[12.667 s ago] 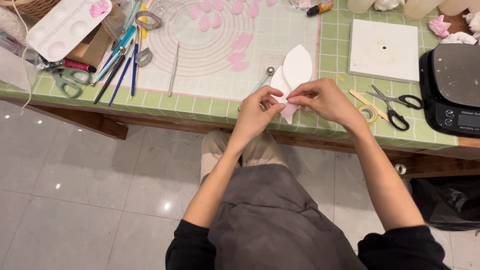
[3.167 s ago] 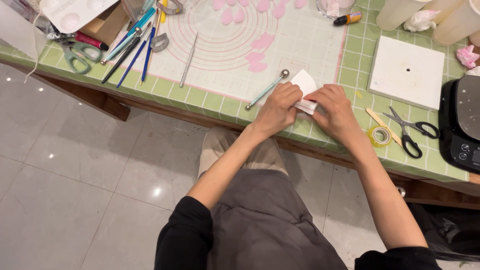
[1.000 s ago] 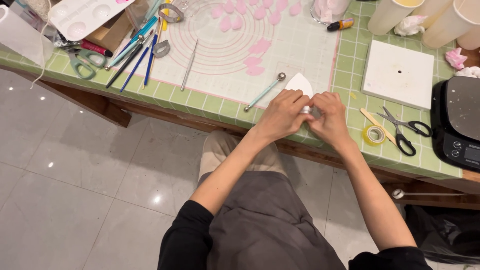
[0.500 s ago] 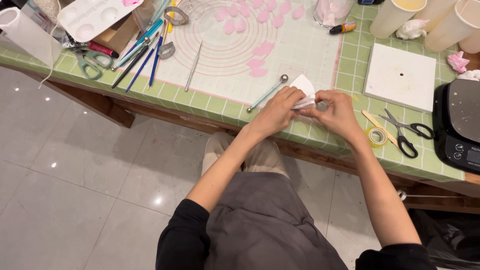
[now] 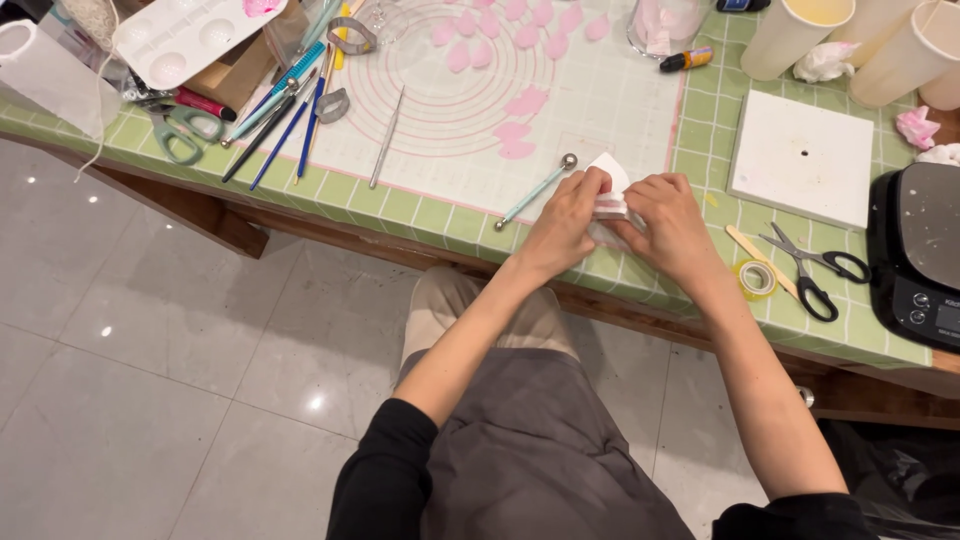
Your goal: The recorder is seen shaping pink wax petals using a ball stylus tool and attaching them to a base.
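My left hand and my right hand meet over the near edge of the table, both pinching a small white leaf-shaped piece with a pink petal pressed in it. Only the white tip shows above my fingers; the rest is hidden under them. A ball-ended modelling tool lies just left of my left hand. Several pink petals rest on the white work mat with printed circles.
Green checked table. White square block, scissors, tape roll and a black scale to the right. Pens, green scissors, a palette at left. Cups at the back. Tiled floor below.
My hands have stayed together on the white piece, pressing it lower, so less of it shows than a second ago. The view has shifted slightly.
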